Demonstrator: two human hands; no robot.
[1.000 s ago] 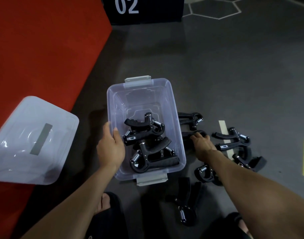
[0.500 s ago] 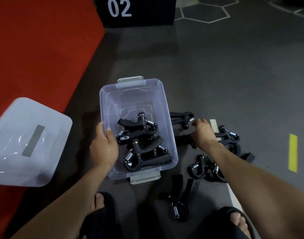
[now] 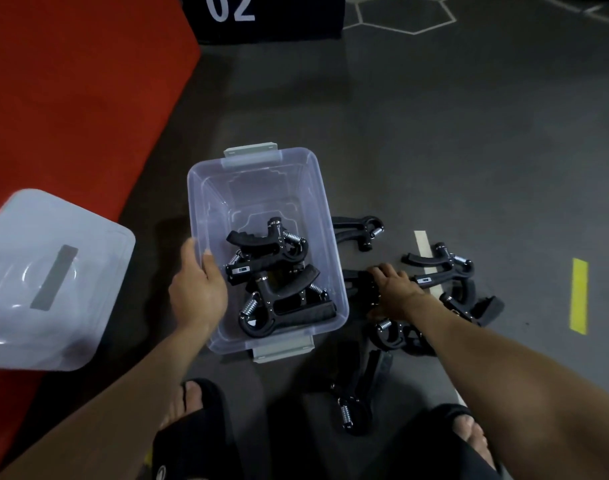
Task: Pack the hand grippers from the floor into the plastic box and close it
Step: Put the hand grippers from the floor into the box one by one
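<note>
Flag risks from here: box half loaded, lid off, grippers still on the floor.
1. The right hand reaches into tangled hand grippers on the floor; lifting one may drag or snag a neighbour.
2. Grippers in the plastic box lie heaped near its front; more piled there could stand proud and block the lid.
3. One gripper lies between the person's feet, easy to miss or kick.

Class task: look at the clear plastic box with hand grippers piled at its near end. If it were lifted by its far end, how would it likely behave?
The plastic box would probably sag toward the near end, since the hand grippers are heaped there. They lie loose, so they would likely slide and clatter. The thin clear walls may flex.
</note>
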